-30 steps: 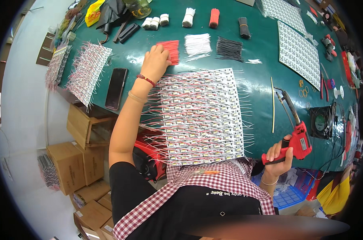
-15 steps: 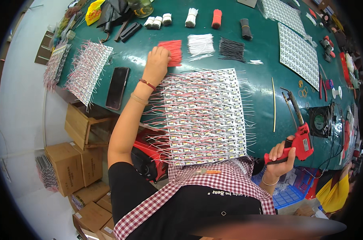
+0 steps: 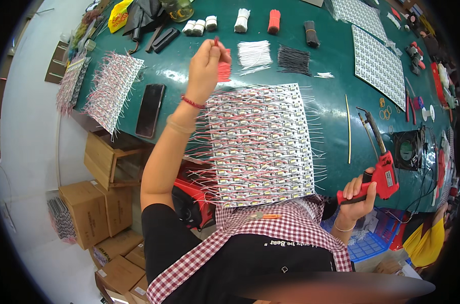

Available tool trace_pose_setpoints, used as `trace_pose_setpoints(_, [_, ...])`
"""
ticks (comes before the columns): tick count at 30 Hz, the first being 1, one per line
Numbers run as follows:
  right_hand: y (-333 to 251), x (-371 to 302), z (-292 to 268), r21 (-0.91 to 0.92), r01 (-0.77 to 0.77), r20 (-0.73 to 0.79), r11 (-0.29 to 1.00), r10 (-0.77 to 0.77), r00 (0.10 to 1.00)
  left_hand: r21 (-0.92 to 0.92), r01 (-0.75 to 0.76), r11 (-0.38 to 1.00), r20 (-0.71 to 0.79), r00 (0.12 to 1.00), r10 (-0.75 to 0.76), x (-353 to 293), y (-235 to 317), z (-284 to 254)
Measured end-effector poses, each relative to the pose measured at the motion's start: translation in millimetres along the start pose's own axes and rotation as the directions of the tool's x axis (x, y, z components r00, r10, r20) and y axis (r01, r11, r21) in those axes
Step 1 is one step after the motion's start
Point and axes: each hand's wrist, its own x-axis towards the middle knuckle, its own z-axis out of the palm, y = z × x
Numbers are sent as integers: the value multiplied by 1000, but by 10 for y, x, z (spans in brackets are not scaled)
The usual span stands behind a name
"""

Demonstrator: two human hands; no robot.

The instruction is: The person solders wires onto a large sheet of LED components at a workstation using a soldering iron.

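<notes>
**Holding a soldering gun (image 3: 388,182) right of a wired board (image 3: 260,147)**

The right hand (image 3: 359,197) is wrapping its fingers firmly around the gun's red handle, at the near right, and the gun's bent metal tip is pointing toward the far side. The left hand (image 3: 205,63) is closing thumb and fingers together, pinching a small dark red bit (image 3: 217,42) that is too fine to make out clearly. That hand is covering part of the red wires (image 3: 224,74), and whether it is touching them, one cannot tell.

The board is lying flat at the near edge of the green surface (image 3: 329,119), between the two forearms, with red and white leads sticking out along its left side and pale ones along its right.

Beyond it, white wires (image 3: 254,55) and black wires (image 3: 294,60) are lying in loose piles right of the red ones. Farther back, a white bundle (image 3: 242,21), a red bundle (image 3: 274,22) and a black bundle (image 3: 311,34) are standing in a row. On the left, a phone (image 3: 150,110) is resting beside a second wired board (image 3: 113,91). On the right, a thin stick (image 3: 348,129) is lying near the gun, and a fan (image 3: 407,152) is standing past it.
</notes>
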Motion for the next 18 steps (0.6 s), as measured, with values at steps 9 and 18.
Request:
trace_pose_setpoints(9, [3, -36, -37, 55, 13, 34, 998, -14, 999, -277, 152, 949, 17, 988, -154, -131, -456, 561])
trace_pose_setpoints(18, [26, 3, 8, 83, 5, 22, 997, -7, 1000, 90, 146, 985, 127, 979, -157, -248, -349, 528])
